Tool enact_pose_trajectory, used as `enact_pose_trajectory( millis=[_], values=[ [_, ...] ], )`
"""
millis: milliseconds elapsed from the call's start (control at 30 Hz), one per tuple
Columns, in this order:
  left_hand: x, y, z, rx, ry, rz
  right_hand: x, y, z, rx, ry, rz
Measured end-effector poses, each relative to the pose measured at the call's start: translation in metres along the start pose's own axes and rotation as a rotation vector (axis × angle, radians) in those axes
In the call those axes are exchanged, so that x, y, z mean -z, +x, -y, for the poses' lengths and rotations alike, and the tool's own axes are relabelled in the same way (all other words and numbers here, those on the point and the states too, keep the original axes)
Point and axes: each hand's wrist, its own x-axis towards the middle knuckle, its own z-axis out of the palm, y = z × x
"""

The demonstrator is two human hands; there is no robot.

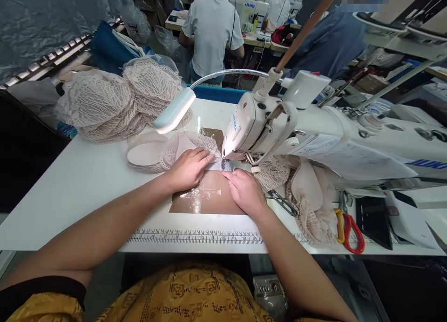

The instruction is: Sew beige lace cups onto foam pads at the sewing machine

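My left hand (188, 168) lies flat, fingers stretched toward the needle, pressing a beige lace cup piece (181, 147) onto the table. Just right of the needle my right hand (246, 191) rests with fingers curled down on the edge of the same piece. Both hands sit at the head of a white sewing machine (251, 122), over a brown taped patch (209, 196) on the tabletop. The needle itself is mostly hidden by the machine head.
A tall stack of lace cups (115, 103) sits at the back left. A gooseneck lamp (174, 110) hangs over the work. More lace pieces (307, 196) and red-handled scissors (352, 231) lie right. A ruler strip (195, 238) runs along the front edge. People sit at machines behind.
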Motion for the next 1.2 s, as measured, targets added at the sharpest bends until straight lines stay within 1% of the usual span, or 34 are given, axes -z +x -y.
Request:
enact_pose_trajectory(
  millis=[100, 233, 300, 367, 433, 500, 533, 600, 667, 733, 767, 867, 933, 967, 1067, 1133, 1200],
  values=[
    [0.005, -0.002, -0.002, 0.065, 0.056, 0.037, 0.0, -0.001, 0.002, -0.008, 0.006, -0.01],
    [0.015, -0.003, -0.011, 0.216, 0.153, 0.132, 0.001, 0.002, 0.003, -0.01, -0.008, -0.016],
    [0.024, -0.005, -0.02, 0.294, 0.175, 0.208, 0.007, 0.002, 0.003, -0.01, 0.014, 0.018],
    [0.038, -0.01, -0.03, 0.334, 0.145, 0.307, 0.02, -0.003, 0.003, -0.003, 0.075, 0.084],
    [0.055, -0.018, -0.038, 0.312, 0.035, 0.404, 0.038, -0.015, 0.001, 0.008, 0.151, 0.141],
    [0.072, -0.027, -0.042, 0.26, -0.112, 0.465, 0.055, -0.033, -0.005, -0.01, 0.156, 0.13],
    [0.079, -0.031, -0.042, 0.242, -0.173, 0.47, 0.061, -0.043, -0.01, -0.029, 0.117, 0.106],
    [0.087, -0.035, -0.039, 0.232, -0.223, 0.425, 0.067, -0.064, -0.022, -0.07, -0.015, 0.042],
    [0.085, -0.034, -0.033, 0.222, -0.192, 0.342, 0.065, -0.081, -0.035, -0.139, -0.185, 0.0],
    [0.073, -0.026, -0.026, 0.195, -0.147, 0.285, 0.059, -0.091, -0.045, -0.185, -0.311, 0.006],
    [0.066, -0.02, -0.024, 0.184, -0.133, 0.284, 0.055, -0.093, -0.049, -0.194, -0.349, 0.029],
    [0.046, -0.004, -0.019, 0.201, -0.161, 0.369, 0.051, -0.093, -0.052, -0.178, -0.398, 0.142],
    [0.039, 0.002, -0.017, 0.242, -0.215, 0.432, 0.052, -0.093, -0.051, -0.146, -0.42, 0.201],
    [0.037, 0.003, -0.016, 0.252, -0.247, 0.442, 0.053, -0.093, -0.05, -0.128, -0.43, 0.225],
    [0.036, -0.002, -0.014, 0.253, -0.397, 0.374, 0.054, -0.099, -0.05, -0.093, -0.433, 0.263],
    [0.037, -0.007, -0.013, 0.283, -0.608, 0.329, 0.054, -0.106, -0.052, -0.083, -0.387, 0.25],
    [0.038, -0.011, -0.013, 0.346, -0.85, 0.323, 0.055, -0.113, -0.052, -0.065, -0.296, 0.197]
  ],
)
